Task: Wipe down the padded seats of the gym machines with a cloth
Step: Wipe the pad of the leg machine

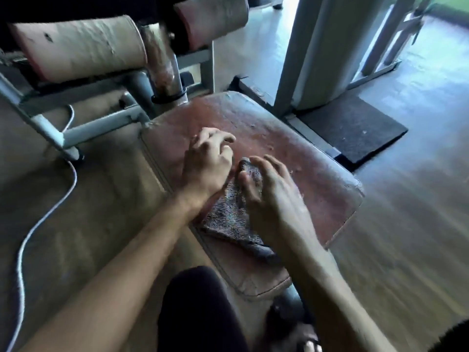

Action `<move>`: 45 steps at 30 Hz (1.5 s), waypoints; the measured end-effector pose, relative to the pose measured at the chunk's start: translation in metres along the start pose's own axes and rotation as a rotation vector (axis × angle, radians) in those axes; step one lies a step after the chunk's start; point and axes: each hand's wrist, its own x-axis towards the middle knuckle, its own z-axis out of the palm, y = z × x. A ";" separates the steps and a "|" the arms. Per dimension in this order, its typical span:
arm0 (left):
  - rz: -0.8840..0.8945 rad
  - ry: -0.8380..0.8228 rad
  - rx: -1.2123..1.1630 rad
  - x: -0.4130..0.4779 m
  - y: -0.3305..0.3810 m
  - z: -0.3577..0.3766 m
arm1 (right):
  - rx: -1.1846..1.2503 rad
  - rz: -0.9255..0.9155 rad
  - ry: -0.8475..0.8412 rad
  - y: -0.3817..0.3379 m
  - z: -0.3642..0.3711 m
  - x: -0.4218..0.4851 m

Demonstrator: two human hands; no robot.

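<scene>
A worn reddish-brown padded seat (291,148) fills the middle of the head view, its surface scuffed and flaking. A dark, speckled cloth (228,219) lies folded on the seat's near half. My right hand (269,191) rests on the cloth's far end with fingers curled around a raised fold. My left hand (208,163) sits just left of it on the seat, fingers bent and apart, touching the cloth's edge; blur hides whether it grips anything.
Two worn beige roller pads (81,44) on a grey metal frame (101,125) stand beyond the seat. A white cable (45,217) trails over the floor at left. A grey upright post (299,59) and a dark rubber mat (355,125) lie to the right. My knee (200,311) is below.
</scene>
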 end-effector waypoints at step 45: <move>0.906 -0.696 0.207 -0.030 0.031 0.049 | 0.805 0.632 0.884 -0.027 0.114 -0.136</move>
